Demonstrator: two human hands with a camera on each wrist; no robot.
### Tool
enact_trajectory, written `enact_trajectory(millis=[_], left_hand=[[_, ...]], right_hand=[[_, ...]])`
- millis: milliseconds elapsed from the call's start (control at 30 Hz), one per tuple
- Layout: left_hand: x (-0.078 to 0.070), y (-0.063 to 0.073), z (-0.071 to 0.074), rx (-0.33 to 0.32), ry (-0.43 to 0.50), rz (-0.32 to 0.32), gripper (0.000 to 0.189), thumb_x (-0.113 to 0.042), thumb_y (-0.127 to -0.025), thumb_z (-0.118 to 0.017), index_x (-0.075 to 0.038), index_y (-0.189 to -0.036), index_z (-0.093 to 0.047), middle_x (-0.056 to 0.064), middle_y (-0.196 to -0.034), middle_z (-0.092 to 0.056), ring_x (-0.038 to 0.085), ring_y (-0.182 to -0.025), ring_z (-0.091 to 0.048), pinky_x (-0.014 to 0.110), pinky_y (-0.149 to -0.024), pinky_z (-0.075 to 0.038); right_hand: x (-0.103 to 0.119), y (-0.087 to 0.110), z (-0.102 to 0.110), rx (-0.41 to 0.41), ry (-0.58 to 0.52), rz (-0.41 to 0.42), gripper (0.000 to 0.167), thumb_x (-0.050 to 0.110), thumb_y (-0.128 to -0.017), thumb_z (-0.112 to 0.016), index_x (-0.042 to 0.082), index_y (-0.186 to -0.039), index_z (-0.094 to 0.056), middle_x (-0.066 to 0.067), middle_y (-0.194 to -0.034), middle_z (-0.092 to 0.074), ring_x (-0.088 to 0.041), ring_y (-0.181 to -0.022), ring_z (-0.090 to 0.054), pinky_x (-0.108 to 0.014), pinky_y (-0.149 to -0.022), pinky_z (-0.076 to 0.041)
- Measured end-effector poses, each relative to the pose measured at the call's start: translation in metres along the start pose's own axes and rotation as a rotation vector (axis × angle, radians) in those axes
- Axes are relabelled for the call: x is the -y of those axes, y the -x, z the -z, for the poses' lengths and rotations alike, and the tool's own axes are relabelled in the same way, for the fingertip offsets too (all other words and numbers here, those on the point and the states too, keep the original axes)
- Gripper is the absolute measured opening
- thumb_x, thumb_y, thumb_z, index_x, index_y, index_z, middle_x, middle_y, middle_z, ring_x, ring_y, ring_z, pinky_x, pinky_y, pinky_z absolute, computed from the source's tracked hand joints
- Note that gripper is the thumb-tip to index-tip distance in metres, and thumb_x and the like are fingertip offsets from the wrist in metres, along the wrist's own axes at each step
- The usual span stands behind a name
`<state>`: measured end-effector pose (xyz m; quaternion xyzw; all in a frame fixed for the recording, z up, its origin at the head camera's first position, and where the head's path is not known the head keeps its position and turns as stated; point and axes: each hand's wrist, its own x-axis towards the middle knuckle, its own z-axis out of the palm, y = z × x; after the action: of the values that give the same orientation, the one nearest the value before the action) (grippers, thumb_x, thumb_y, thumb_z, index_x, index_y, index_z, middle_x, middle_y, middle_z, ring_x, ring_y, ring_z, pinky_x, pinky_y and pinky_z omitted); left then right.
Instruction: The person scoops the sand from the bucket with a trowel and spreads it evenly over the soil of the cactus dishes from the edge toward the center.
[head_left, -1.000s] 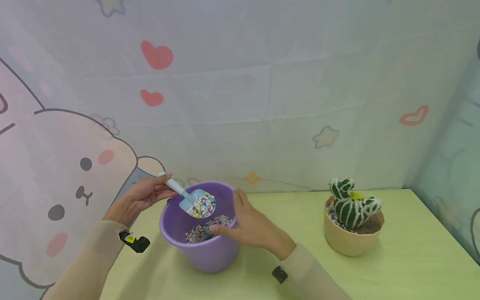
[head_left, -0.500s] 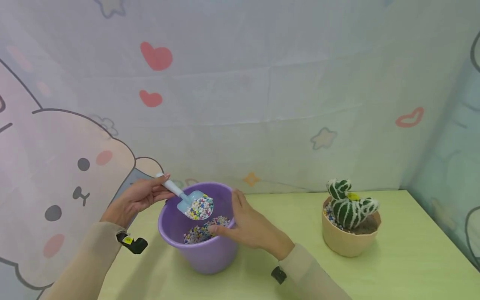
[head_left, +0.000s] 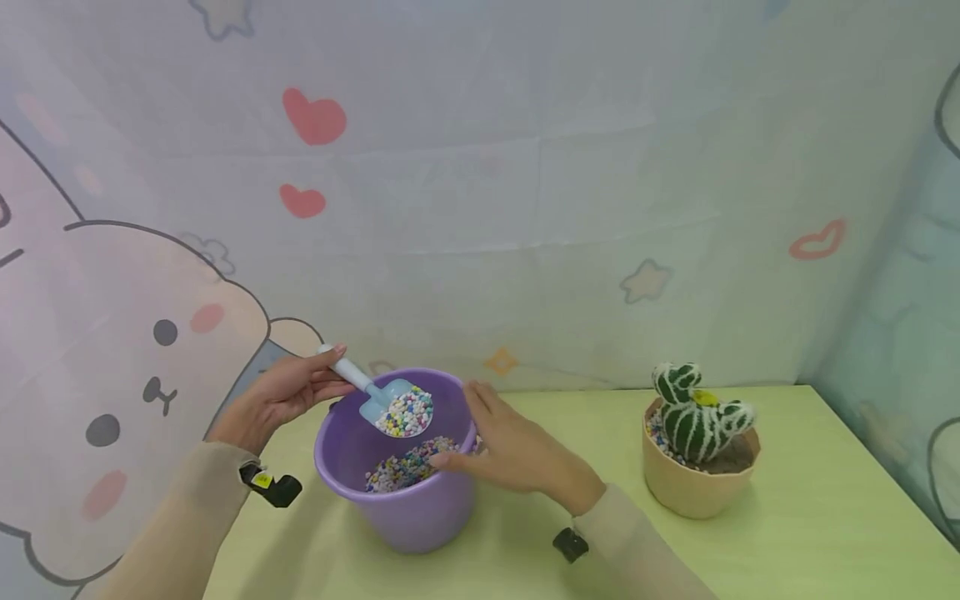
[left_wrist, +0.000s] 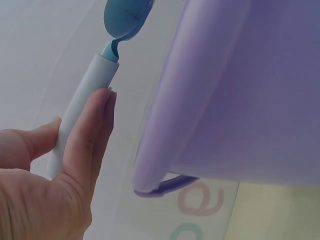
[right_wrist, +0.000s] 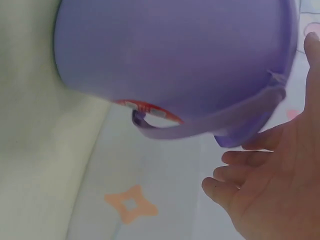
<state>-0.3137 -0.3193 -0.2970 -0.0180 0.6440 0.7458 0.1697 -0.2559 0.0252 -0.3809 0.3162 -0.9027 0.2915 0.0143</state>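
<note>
Since a second ago the right hand point(head_left: 517, 454) has slid a little toward 3 o'clock along the bucket's rim, while the loaded scoop has barely shifted above the bucket's mouth.

Nearest, two beige sleeves enter from 7 and 5 o'clock, each with a small black wrist camera. The right hand rests against the 3 o'clock side of the purple bucket point(head_left: 405, 508), fingers point(head_left: 453, 457) loosely spread and fairly straight, with their tips at the rim. In the right wrist view the bucket's handle point(right_wrist: 210, 122) hangs down against its outer wall.

The bucket stands on the pale green counter point(head_left: 825, 533) and holds a layer of multicoloured pebbles point(head_left: 405, 468) at its bottom. Above them, over the opening, is the blue scoop point(head_left: 393, 404), heaped with the same pebbles. Its white handle runs toward 10 o'clock into the left hand point(head_left: 288, 393), whose fingers and thumb are pinched around it.

At 3 o'clock, well apart from the bucket, a striped green cactus point(head_left: 693, 417) sits in a beige pot point(head_left: 693, 492). Behind hangs a cartoon-printed curtain point(head_left: 525, 167).
</note>
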Motion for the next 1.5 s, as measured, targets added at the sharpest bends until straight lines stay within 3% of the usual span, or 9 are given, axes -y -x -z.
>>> enact_trajectory(millis=[233, 500, 600, 733, 833, 1033, 1200, 1333, 1500], left_hand=[[0.003, -0.004, -0.008, 0.0, -0.027, -0.014, 0.016, -0.022, -0.109, -0.059, -0.007, -0.108, -0.066, 0.011, -0.094, -0.079, 0.021, -0.09, -0.081, 0.029, -0.088, -0.068], [0.003, -0.012, -0.026, 0.007, -0.059, -0.02, 0.027, -0.022, -0.109, -0.059, -0.002, -0.126, -0.054, 0.01, -0.096, -0.079, 0.02, -0.092, -0.081, 0.03, -0.091, -0.068], [0.005, -0.013, -0.032, 0.0, -0.06, -0.013, 0.032, -0.023, -0.109, -0.058, -0.002, -0.132, -0.049, 0.01, -0.096, -0.079, 0.019, -0.091, -0.081, 0.03, -0.091, -0.068], [0.006, -0.014, -0.037, 0.001, -0.056, -0.01, 0.032, -0.024, -0.109, -0.058, 0.0, -0.129, -0.05, 0.01, -0.096, -0.079, 0.019, -0.09, -0.081, 0.029, -0.09, -0.068], [0.003, -0.014, -0.04, 0.009, -0.049, -0.006, 0.03, -0.025, -0.11, -0.057, 0.0, -0.125, -0.052, 0.01, -0.096, -0.079, 0.019, -0.089, -0.082, 0.029, -0.09, -0.068], [-0.005, -0.015, -0.046, 0.004, -0.039, 0.004, 0.03, -0.025, -0.11, -0.057, -0.001, -0.126, -0.05, 0.011, -0.093, -0.079, 0.02, -0.086, -0.082, 0.028, -0.086, -0.069], [-0.011, -0.02, -0.055, 0.001, -0.061, -0.001, 0.031, -0.025, -0.11, -0.056, -0.001, -0.129, -0.05, 0.011, -0.094, -0.079, 0.02, -0.086, -0.082, 0.027, -0.085, -0.069], [-0.014, -0.023, -0.063, 0.008, -0.061, -0.003, 0.031, -0.024, -0.111, -0.054, -0.001, -0.13, -0.049, 0.012, -0.095, -0.078, 0.021, -0.089, -0.081, 0.028, -0.088, -0.068], [-0.017, -0.028, -0.073, 0.016, -0.032, 0.007, 0.028, -0.023, -0.111, -0.054, -0.003, -0.13, -0.047, 0.013, -0.095, -0.078, 0.023, -0.089, -0.081, 0.03, -0.088, -0.069]], right_hand=[[-0.002, 0.012, 0.018, -0.067, 0.008, 0.013, 0.098, 0.081, -0.09, -0.06, 0.019, -0.162, -0.041, -0.007, -0.168, -0.042, -0.029, -0.153, -0.045, -0.055, -0.125, -0.045], [-0.01, 0.034, 0.036, -0.139, 0.095, -0.029, 0.088, 0.076, -0.09, -0.065, 0.01, -0.148, -0.058, -0.009, -0.151, -0.063, -0.031, -0.14, -0.061, -0.05, -0.119, -0.053], [-0.012, 0.044, 0.044, -0.156, 0.108, -0.038, 0.084, 0.073, -0.091, -0.066, 0.01, -0.146, -0.061, -0.008, -0.144, -0.068, -0.028, -0.13, -0.068, -0.049, -0.111, -0.059], [-0.016, 0.057, 0.059, -0.207, 0.159, -0.002, 0.072, 0.068, -0.091, -0.07, 0.013, -0.137, -0.067, -0.002, -0.127, -0.077, -0.016, -0.104, -0.076, -0.039, -0.089, -0.066], [-0.018, 0.066, 0.07, -0.255, 0.201, 0.031, 0.063, 0.065, -0.09, -0.073, 0.016, -0.13, -0.071, 0.002, -0.118, -0.079, -0.01, -0.094, -0.076, -0.032, -0.079, -0.065], [-0.024, 0.084, 0.085, -0.328, 0.214, 0.035, 0.057, 0.062, -0.092, -0.074, 0.018, -0.127, -0.074, 0.006, -0.115, -0.079, -0.007, -0.093, -0.075, -0.025, -0.072, -0.062], [-0.03, 0.103, 0.098, -0.353, 0.216, 0.013, 0.053, 0.057, -0.093, -0.076, 0.017, -0.127, -0.074, 0.005, -0.117, -0.08, -0.008, -0.093, -0.075, -0.026, -0.073, -0.061], [-0.033, 0.121, 0.109, -0.392, 0.236, 0.017, 0.046, 0.049, -0.091, -0.08, 0.015, -0.123, -0.075, 0.003, -0.11, -0.08, -0.006, -0.083, -0.073, -0.023, -0.068, -0.059], [-0.041, 0.143, 0.121, -0.478, 0.295, 0.037, 0.046, 0.041, -0.087, -0.086, 0.011, -0.12, -0.076, 0.005, -0.101, -0.08, -0.01, -0.084, -0.074, -0.032, -0.071, -0.064]])
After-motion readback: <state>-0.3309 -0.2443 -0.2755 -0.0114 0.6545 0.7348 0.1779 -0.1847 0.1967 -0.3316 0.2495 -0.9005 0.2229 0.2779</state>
